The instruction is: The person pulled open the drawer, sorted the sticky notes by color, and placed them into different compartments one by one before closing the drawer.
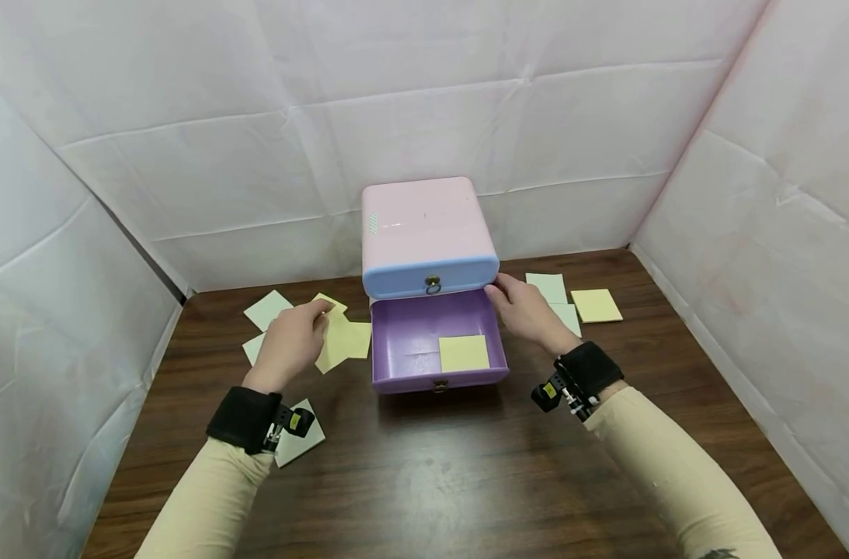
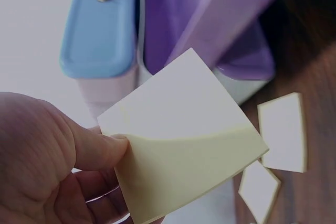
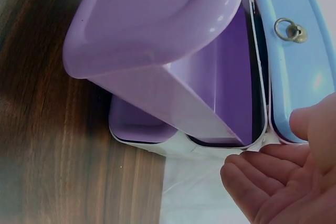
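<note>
A small pink drawer box stands at the back of the wooden table. Its blue upper drawer is closed. The purple lower drawer is pulled out, with one yellow sticky note inside. My left hand pinches a yellow sticky note between thumb and fingers, just left of the open drawer. My right hand rests with relaxed fingers against the box's right side, holding nothing.
Loose sticky notes lie on the table on both sides: pale green ones at the left, a yellow one and pale ones at the right. One more note lies under my left wrist. White fabric walls enclose the table.
</note>
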